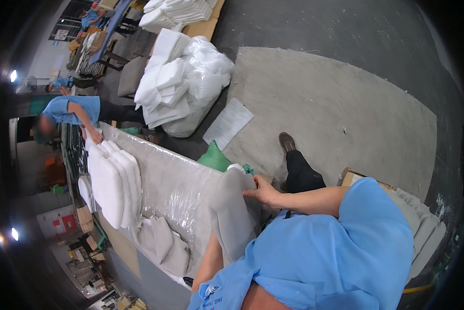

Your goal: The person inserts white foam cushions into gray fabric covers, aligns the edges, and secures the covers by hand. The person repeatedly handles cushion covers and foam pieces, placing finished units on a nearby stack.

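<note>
Basically, 1 gray cover (231, 214) at the near end of a plastic-wrapped surface (164, 178), right against the wearer's front. Right hand (264, 192): fingers curled on the cover's edge, grip looks closed on the cloth. Left hand: hidden behind the cover, only the left forearm (209, 262) shows, so can't tell its grip. A bit of white material (235, 167) peeks out at the cover's upper end.

Nearby: green sack (215, 157) just past the surface edge; folded gray pieces (164, 248) lying along the opposite long edge; pile of white pads (115, 181) farther along, with a co-worker (77, 109) reaching to it.

Risks, my guess: cover could slide off the near end if the right grip loosens, since the plastic looks slick and 1 side of the cloth hangs close to the edge. White material could bunch or twist if only 1 hand pulls. Folded pieces could drop over the edge if an elbow or a tugged wrap shifts them. White pads look soft and loosely lined up, so a bump from the co-worker's side could spread them.
</note>
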### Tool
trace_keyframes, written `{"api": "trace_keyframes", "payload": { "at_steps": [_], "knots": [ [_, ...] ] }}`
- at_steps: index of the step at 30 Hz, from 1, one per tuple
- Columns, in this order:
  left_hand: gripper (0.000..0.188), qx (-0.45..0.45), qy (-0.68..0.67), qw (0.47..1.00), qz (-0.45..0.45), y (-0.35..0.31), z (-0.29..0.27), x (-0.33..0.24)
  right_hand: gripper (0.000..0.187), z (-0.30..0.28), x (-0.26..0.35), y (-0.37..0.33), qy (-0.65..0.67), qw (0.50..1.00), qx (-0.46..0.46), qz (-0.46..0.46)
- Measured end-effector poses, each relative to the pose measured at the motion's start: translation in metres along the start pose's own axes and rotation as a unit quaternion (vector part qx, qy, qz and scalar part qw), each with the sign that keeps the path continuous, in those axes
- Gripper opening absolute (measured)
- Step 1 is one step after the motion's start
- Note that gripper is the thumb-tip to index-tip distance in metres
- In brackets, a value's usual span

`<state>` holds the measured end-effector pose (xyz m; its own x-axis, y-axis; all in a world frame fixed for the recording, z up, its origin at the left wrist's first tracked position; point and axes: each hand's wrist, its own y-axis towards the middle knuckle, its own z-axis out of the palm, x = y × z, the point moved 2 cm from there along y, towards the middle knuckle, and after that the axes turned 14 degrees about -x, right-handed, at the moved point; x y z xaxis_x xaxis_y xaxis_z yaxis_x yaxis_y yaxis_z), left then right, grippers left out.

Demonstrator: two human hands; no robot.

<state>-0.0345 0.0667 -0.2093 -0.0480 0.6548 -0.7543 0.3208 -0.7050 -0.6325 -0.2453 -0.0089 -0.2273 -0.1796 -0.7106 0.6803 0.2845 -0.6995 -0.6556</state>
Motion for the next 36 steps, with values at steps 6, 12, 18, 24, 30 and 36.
{"api": "trace_keyframes", "payload": {
  "at_steps": [6,12,18,24,30,36],
  "knots": [
    [0.046,-0.036,0.094,0.982,0.159,0.072,0.005,-0.072,0.038,-0.002,-0.015,0.008,-0.033,0.996,-0.088,-0.011],
    [0.035,0.138,0.365,0.917,0.082,0.104,0.093,-0.170,0.031,-0.015,-0.016,0.011,-0.064,0.993,-0.085,-0.045],
    [0.036,0.191,0.640,0.730,0.145,0.104,0.131,-0.185,0.035,-0.008,-0.019,0.017,-0.044,0.994,-0.086,-0.048],
    [0.037,0.214,0.689,0.668,0.181,0.102,0.137,-0.177,0.034,0.002,-0.016,0.024,0.030,0.990,-0.127,-0.048],
    [0.034,0.289,0.692,0.653,0.107,0.123,0.136,-0.172,0.036,0.007,-0.015,0.030,0.079,0.987,-0.139,-0.012],
    [0.021,0.265,0.512,0.815,-0.059,0.142,0.109,-0.150,0.036,0.010,-0.022,0.038,0.039,0.985,-0.162,-0.044]
  ]
}}
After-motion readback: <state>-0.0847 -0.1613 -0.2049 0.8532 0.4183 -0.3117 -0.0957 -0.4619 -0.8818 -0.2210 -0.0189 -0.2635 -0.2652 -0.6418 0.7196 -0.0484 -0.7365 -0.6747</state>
